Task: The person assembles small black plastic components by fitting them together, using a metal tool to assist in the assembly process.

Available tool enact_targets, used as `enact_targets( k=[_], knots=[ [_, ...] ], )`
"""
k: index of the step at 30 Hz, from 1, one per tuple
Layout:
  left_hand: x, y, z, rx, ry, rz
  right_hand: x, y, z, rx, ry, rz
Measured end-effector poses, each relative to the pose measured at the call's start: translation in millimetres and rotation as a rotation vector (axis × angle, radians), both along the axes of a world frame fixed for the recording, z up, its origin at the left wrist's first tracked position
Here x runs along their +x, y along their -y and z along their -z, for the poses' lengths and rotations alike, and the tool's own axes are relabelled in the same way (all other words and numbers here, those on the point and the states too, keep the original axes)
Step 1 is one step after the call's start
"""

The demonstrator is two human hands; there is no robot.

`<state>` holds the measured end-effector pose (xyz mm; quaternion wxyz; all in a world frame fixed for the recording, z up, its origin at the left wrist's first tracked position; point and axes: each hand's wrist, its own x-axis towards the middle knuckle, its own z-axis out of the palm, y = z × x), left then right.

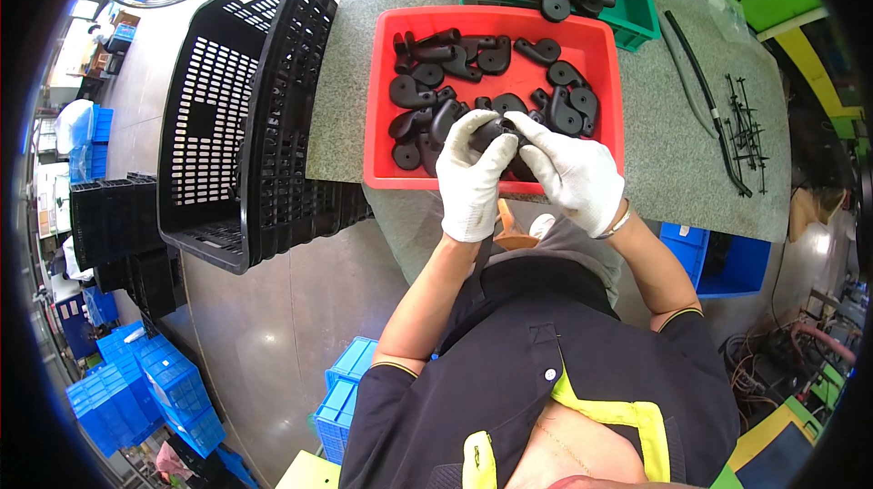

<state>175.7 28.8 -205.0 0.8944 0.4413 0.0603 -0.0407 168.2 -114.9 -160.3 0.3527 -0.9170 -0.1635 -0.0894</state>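
Both my hands wear white gloves and meet over the near edge of a red tray [379, 107]. Between them is a black plastic part [488, 132], gripped by the fingers of my left hand [470, 175]. My right hand [575, 166] has its thumb and fingers closed on the same part from the other side; the fingers hide much of its shape. Inside the tray lie several black plastic parts [496, 57], each with a rounded disc end and a short tube-like neck. Some are heaped on the left, others on the right, with red bottom showing between.
A green bin [641, 20] heaped with black parts stands behind the tray. On the grey table's right lie a black bent rod [705, 93] and thin black branched pieces [746, 134]. A black slatted crate [214, 125] stands at the left; blue crates [150, 389] sit on the floor.
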Motion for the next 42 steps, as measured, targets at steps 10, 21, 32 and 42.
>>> enact_targets(
  k=[10, 21, 32, 42],
  knots=[
    [1, 6, 1, 0.007, 0.010, -0.052, 0, -3, 7, 0.011, 0.007, 0.029],
    [50, -96, -12, 0.204, 0.191, -0.705, 96, 7, 52, -0.176, 0.057, 0.108],
    [95, -271, -15, 1.284, 0.159, -0.852, 157, -38, 80, -0.319, -0.013, 0.021],
    [67, -116, -5, 0.869, 0.459, -0.612, 167, -47, 94, -0.290, 0.176, -0.105]
  ],
)
